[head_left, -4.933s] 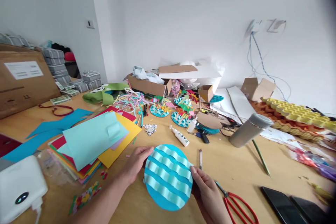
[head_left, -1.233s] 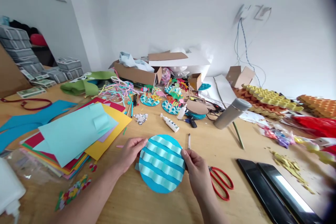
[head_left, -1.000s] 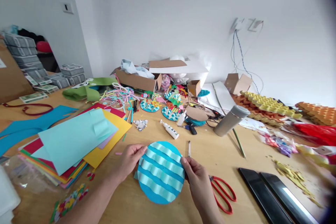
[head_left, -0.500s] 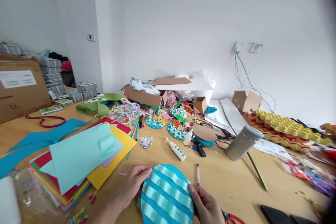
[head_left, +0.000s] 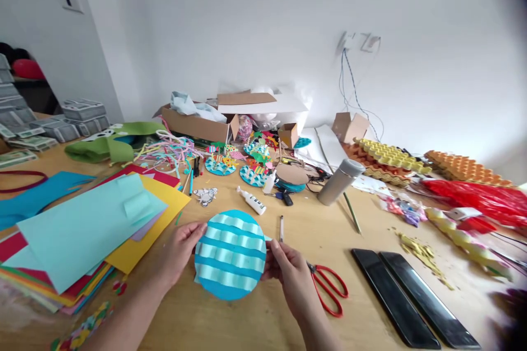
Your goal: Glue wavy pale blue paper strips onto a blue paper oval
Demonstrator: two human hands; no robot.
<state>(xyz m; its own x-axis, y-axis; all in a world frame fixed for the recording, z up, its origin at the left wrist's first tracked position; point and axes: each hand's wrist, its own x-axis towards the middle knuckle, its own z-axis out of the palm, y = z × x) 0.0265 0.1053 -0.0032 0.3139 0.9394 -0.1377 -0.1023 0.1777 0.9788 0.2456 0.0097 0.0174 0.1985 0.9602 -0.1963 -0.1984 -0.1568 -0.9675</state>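
Observation:
A round blue disc (head_left: 230, 256) with wavy pale-turquoise paper strips across it is held up over the table, its striped face towards me. My left hand (head_left: 184, 249) pinches its left edge between thumb and fingers. On the opposite side, my right hand (head_left: 288, 269) grips the right edge, thumb in front. A bit of pale paper shows behind the disc at either side. Red-handled scissors (head_left: 329, 288) lie just right of my right hand, and a pen (head_left: 281, 228) lies beyond it. Past the disc, a white glue bottle (head_left: 252, 201) rests on its side.
Stacked coloured paper (head_left: 82, 230) covers the left side. Similar decorated discs (head_left: 220, 165) stand farther back. To the right are a grey tumbler (head_left: 341, 182), two black phone-like slabs (head_left: 395, 296) and egg trays (head_left: 387, 156). Cardboard boxes (head_left: 197, 123) line the wall.
My view has swung right and down, bringing the scissors and black slabs fully into sight. The disc, still in both hands, now shows whole, its stripes nearer level.

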